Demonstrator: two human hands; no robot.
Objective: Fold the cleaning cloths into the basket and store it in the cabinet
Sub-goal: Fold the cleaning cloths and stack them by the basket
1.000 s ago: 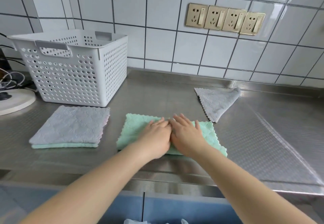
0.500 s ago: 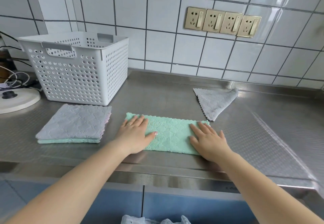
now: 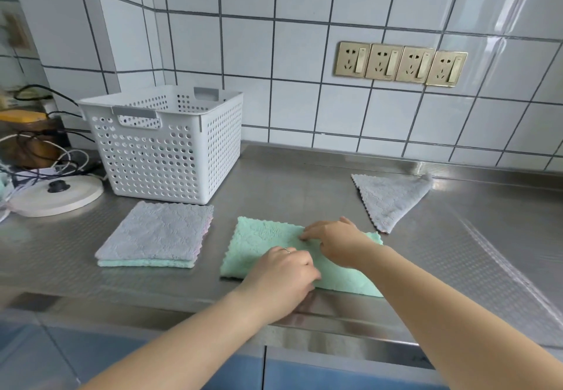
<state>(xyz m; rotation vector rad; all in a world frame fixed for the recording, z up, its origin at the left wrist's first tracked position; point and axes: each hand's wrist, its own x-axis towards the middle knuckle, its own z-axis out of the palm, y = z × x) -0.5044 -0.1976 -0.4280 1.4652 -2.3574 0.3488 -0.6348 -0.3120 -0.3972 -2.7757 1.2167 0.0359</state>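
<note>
Both your hands have come back together over the green cloth [image 3: 262, 246], which lies mid-desk [image 3: 304, 188] nearer you than the basket [image 3: 170, 161] at far left. Your left hand [image 3: 283, 273] pinches its near edge; your right hand [image 3: 332, 241] pinches a fold at its middle. It looks mid-fold, with the folded stack [image 3: 158, 237] left and one gray cloth [image 3: 393, 197] waiting far right.

Both hands cover the middle of the green cloth [image 3: 259, 237] on the worktop [image 3: 457, 267], hiding their fingertips and any grip. The folded stack [image 3: 158, 234] conceals its lower layers. Cables and a yellow object [image 3: 21, 116] blur at the left edge; cabinet doors [image 3: 320, 374] are cropped below.
</note>
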